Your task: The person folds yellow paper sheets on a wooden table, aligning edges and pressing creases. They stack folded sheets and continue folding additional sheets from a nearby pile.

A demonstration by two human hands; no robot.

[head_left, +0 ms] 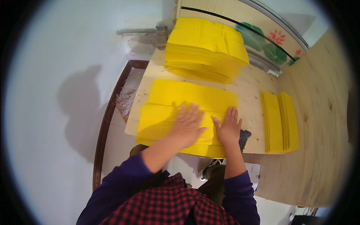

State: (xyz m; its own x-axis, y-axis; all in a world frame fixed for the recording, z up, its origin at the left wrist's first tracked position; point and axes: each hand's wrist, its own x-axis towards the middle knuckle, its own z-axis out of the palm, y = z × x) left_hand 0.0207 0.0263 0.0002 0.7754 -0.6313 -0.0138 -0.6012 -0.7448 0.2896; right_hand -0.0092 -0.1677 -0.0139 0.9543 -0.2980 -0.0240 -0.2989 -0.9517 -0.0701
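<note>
A flat yellow sheet [195, 93], soft and paper-like or cloth-like, lies on the wooden table before me, its near part folded over toward the middle. My left hand [187, 125] lies flat on the folded part with its fingers spread. Near the sheet's right edge my right hand [228, 129] also presses down flat, thumb apart from the fingers. Neither hand grips anything. The sheet's near edge reaches slightly over the front of the table. A dark grey ridged cloth or pad [244, 138] shows partly beside my right hand.
A tall stack of yellow sheets [206, 37] stands at the back of the table [258, 112]. Folded yellow pieces [279, 122] stand at the right against a wooden panel [318, 123]. A glass jar [161, 35] is at the back left. Clear plastic wrap [129, 88] lies left of the table.
</note>
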